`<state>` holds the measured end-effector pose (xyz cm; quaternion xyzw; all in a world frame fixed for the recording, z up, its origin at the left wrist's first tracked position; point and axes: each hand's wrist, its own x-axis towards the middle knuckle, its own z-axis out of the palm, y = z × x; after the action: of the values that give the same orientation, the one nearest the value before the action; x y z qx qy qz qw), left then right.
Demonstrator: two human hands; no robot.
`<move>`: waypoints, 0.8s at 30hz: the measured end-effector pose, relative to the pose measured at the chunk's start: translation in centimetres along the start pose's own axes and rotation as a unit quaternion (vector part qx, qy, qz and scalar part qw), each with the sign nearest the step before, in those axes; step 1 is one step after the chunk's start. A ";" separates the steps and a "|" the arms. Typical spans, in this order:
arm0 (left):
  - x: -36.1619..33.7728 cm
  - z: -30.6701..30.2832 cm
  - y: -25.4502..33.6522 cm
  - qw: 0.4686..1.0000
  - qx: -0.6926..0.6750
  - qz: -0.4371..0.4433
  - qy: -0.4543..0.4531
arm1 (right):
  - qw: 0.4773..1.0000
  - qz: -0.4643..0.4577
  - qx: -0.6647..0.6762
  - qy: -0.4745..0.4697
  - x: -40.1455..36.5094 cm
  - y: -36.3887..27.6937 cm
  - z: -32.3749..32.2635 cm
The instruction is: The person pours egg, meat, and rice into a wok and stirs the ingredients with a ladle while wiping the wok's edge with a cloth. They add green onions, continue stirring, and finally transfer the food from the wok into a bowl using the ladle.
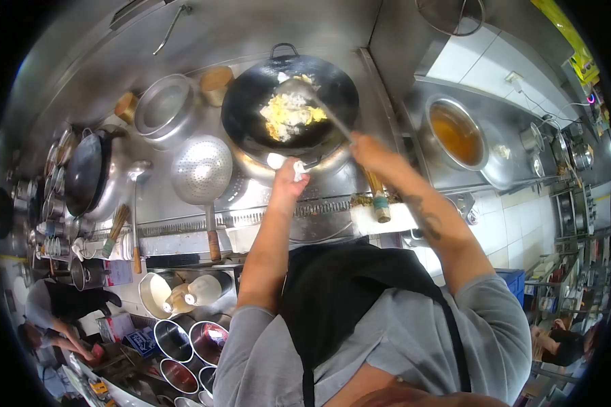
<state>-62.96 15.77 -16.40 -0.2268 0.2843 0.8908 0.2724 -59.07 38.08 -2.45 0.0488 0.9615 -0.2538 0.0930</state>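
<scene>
A black wok [241, 112] sits on the stove with yellow and white food [288, 117] in it, which looks like egg and perhaps rice. My left hand [290, 178] is closed around a folded white cloth [277, 161] at the wok's near rim; the grip beneath the cloth is hidden. In my right hand [375, 154] is the handle of a ladle [330, 117], its bowl down among the food, slightly blurred. Left of the wok, a large perforated strainer [202, 169] lies on the steel stove top.
A metal bowl of amber liquid [457, 133] stands at the right. Brushes [379, 200] and another ladle [139, 169] lie along the stove's edges. A second wok [83, 173] is at the left, sauce tubs [178, 375] below. Other people [54, 305] are in the background.
</scene>
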 end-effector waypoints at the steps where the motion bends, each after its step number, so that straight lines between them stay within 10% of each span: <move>1: 0.1 0.0 0.2 1.000 0.003 -0.011 0.016 | 0.999 -0.009 0.008 -0.031 -0.2 -0.5 -0.2; 6: -0.3 0.4 0.2 0.999 -0.002 -0.013 0.043 | 0.988 -0.124 0.050 -0.078 -4.8 -2.7 -4.6; 9: -0.8 0.9 0.3 0.998 -0.003 -0.011 0.060 | 0.922 0.027 0.325 -0.209 -3.7 -0.9 -3.3; 18: -6.4 3.0 -0.6 0.993 -0.003 0.085 -0.079 | 0.979 -0.086 0.140 -0.117 -8.9 -1.3 -7.0; 24: -14.0 6.5 -0.6 0.997 0.002 -0.020 0.075 | 0.961 -0.128 -0.054 -0.238 -10.7 2.2 -12.0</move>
<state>-53.73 15.33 -4.05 -0.2978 0.3009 0.8653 0.2683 -50.15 45.44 8.95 -0.1414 0.9221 -0.2159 0.2883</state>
